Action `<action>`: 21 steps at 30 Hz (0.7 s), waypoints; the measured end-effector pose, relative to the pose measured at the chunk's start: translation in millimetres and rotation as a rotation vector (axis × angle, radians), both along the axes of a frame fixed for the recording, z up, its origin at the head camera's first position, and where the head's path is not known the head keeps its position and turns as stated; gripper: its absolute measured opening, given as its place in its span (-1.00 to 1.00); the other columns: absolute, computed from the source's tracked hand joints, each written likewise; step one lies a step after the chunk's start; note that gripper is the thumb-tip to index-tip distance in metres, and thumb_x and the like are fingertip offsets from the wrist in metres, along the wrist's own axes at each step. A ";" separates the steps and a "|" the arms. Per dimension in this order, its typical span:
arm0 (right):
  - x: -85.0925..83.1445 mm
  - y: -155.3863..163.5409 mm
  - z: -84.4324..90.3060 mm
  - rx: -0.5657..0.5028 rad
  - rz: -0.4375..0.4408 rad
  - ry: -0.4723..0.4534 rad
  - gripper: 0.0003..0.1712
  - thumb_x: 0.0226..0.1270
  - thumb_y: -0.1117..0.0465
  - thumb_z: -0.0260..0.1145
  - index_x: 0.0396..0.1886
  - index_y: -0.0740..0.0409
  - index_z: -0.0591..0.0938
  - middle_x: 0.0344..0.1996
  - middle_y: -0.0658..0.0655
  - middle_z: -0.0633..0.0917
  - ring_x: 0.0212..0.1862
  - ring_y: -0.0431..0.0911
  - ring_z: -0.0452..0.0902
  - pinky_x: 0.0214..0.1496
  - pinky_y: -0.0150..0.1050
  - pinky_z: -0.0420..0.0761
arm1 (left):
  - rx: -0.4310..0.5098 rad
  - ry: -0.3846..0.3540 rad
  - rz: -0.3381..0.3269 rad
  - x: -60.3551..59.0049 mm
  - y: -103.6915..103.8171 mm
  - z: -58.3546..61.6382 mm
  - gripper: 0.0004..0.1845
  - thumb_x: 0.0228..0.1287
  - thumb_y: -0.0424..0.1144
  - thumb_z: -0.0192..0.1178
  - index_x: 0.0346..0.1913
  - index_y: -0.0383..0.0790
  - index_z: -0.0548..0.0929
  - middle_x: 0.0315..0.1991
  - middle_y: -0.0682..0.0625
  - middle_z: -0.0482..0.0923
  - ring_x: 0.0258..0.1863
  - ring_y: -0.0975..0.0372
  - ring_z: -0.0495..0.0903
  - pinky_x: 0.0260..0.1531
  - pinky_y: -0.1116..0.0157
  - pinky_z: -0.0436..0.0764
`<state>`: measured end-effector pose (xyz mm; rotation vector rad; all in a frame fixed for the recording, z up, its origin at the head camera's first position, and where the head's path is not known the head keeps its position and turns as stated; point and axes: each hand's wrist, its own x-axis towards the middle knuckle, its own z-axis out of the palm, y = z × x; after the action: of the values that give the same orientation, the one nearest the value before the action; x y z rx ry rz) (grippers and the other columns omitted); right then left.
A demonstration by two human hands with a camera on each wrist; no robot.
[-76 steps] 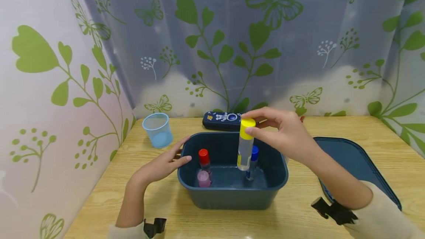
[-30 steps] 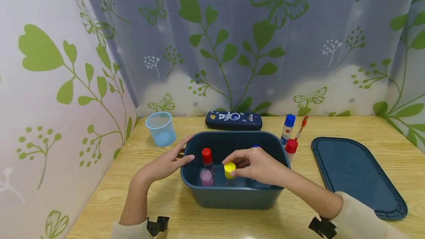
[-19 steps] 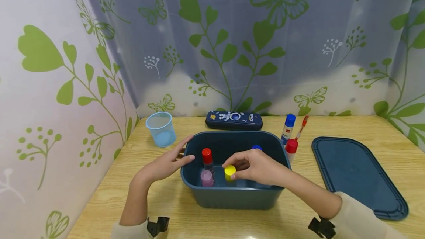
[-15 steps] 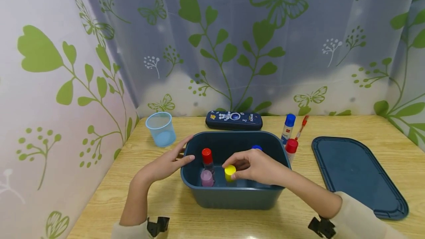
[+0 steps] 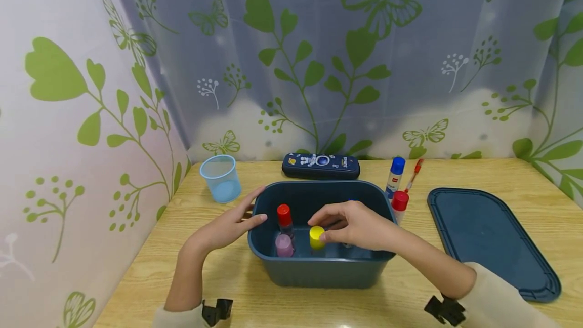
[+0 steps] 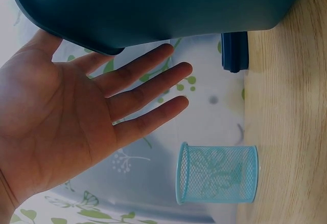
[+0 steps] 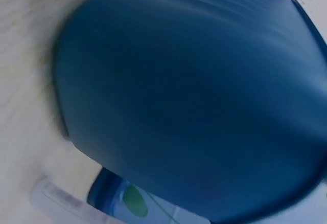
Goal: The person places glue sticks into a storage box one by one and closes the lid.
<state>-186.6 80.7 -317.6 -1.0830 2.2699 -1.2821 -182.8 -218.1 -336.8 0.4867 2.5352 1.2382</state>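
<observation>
A dark blue-green bin (image 5: 319, 272) stands on the table. My left hand (image 5: 227, 227) rests on its left rim, thumb over the edge; in the left wrist view the fingers of that hand (image 6: 87, 96) spread straight along the outside wall. Inside the bin, a clear bottle with a yellow cap (image 5: 317, 239) stands upright. My right hand (image 5: 360, 224) hovers at that cap, thumb tip by its right side and the loosely bent forefinger just above it. A red-capped bottle (image 5: 284, 216) and a pinkish-purple cap (image 5: 284, 245) are to the left. A blue-capped bottle is mostly hidden behind my right hand.
Behind the bin lies a navy pencil case (image 5: 321, 166). A light blue mesh cup (image 5: 221, 181) stands back left. Outside the right wall are a blue-capped glue stick (image 5: 395, 176), a red-capped bottle (image 5: 400, 201) and a red pen (image 5: 414, 173). A flat lid (image 5: 492, 242) lies right.
The yellow-capped bottle went from above the bin down into it. Since half a second ago my right fingers have lifted slightly off its cap. My left hand stays on the rim.
</observation>
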 end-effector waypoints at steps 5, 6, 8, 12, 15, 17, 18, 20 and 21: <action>0.6 16.5 17.1 -0.039 -0.057 0.032 -0.71 0.25 0.22 0.29 -0.04 0.16 0.60 -0.10 0.08 0.62 -0.05 -0.05 0.54 -0.07 -0.29 0.52 | -0.003 -0.003 -0.002 -0.4 -0.1 -0.3 -0.25 0.35 0.08 -0.02 0.46 0.04 -0.12 0.38 -0.12 -0.01 0.27 -0.05 0.16 0.11 -0.07 0.26; 0.8 21.0 21.1 -0.054 -0.074 0.037 -0.70 0.25 0.21 0.29 -0.03 0.17 0.59 -0.10 0.08 0.62 -0.06 -0.04 0.54 -0.08 -0.28 0.53 | -0.004 -0.003 -0.001 -0.4 -0.2 -0.3 -0.25 0.35 0.08 -0.02 0.46 0.05 -0.12 0.38 -0.12 0.00 0.26 -0.04 0.16 0.11 -0.07 0.26; 1.7 31.4 29.6 -0.079 -0.122 0.051 -0.69 0.25 0.22 0.28 -0.02 0.20 0.59 -0.09 0.11 0.61 -0.08 -0.05 0.55 -0.09 -0.28 0.54 | -0.003 -0.004 -0.001 -0.4 -0.1 -0.3 -0.25 0.35 0.09 -0.02 0.46 0.07 -0.12 0.39 -0.11 -0.01 0.27 -0.04 0.16 0.11 -0.06 0.26; 3.7 55.6 43.4 -0.103 -0.248 0.118 -0.67 0.28 0.23 0.25 0.01 0.24 0.57 -0.07 0.15 0.60 -0.08 -0.06 0.56 -0.11 -0.31 0.54 | -0.001 -0.001 -0.007 -0.7 0.0 -0.9 -0.26 0.35 0.10 -0.03 0.46 0.07 -0.12 0.40 -0.08 -0.06 0.27 -0.04 0.14 0.12 -0.06 0.25; 2.8 74.9 46.4 -0.081 -0.341 0.193 -0.68 0.30 0.25 0.23 0.03 0.24 0.56 -0.06 0.18 0.59 -0.09 -0.09 0.57 -0.14 -0.34 0.55 | 0.000 0.003 -0.011 -1.0 -0.4 -1.5 -0.26 0.35 0.10 -0.03 0.46 0.06 -0.12 0.41 -0.07 -0.08 0.28 -0.04 0.13 0.12 -0.06 0.24; 1.1 87.4 44.3 -0.052 -0.397 0.235 -0.68 0.31 0.24 0.22 0.04 0.23 0.55 -0.05 0.19 0.59 -0.11 -0.07 0.58 -0.17 -0.31 0.56 | 0.000 0.005 -0.011 -1.2 -0.6 -1.7 -0.26 0.35 0.10 -0.04 0.46 0.06 -0.12 0.41 -0.06 -0.08 0.28 -0.04 0.13 0.12 -0.06 0.24; -0.4 93.1 42.2 -0.031 -0.424 0.257 -0.68 0.32 0.23 0.21 0.04 0.22 0.56 -0.05 0.19 0.59 -0.11 -0.04 0.58 -0.17 -0.29 0.57 | 0.001 0.005 -0.011 -1.3 -0.7 -1.6 -0.26 0.35 0.10 -0.04 0.46 0.06 -0.12 0.41 -0.06 -0.08 0.28 -0.04 0.13 0.12 -0.06 0.25; -4.1 103.2 36.3 0.009 -0.469 0.296 -0.68 0.32 0.21 0.22 0.04 0.21 0.56 -0.05 0.20 0.59 -0.12 0.01 0.58 -0.20 -0.24 0.59 | 0.004 0.002 -0.011 -1.4 -0.8 -1.5 -0.27 0.36 0.10 -0.04 0.46 0.07 -0.12 0.41 -0.06 -0.08 0.28 -0.04 0.13 0.12 -0.05 0.25; -5.9 107.6 33.3 0.019 -0.479 0.304 -0.67 0.32 0.21 0.21 0.04 0.23 0.56 -0.05 0.22 0.58 -0.12 0.06 0.58 -0.21 -0.21 0.59 | 0.003 0.002 -0.010 -1.3 -0.9 -1.3 -0.27 0.36 0.10 -0.04 0.46 0.07 -0.12 0.41 -0.07 -0.08 0.28 -0.04 0.13 0.12 -0.05 0.25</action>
<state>-192.5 188.2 -284.4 -0.7947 2.8930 -1.3272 -184.1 -219.0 -338.1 0.5002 2.5295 1.2395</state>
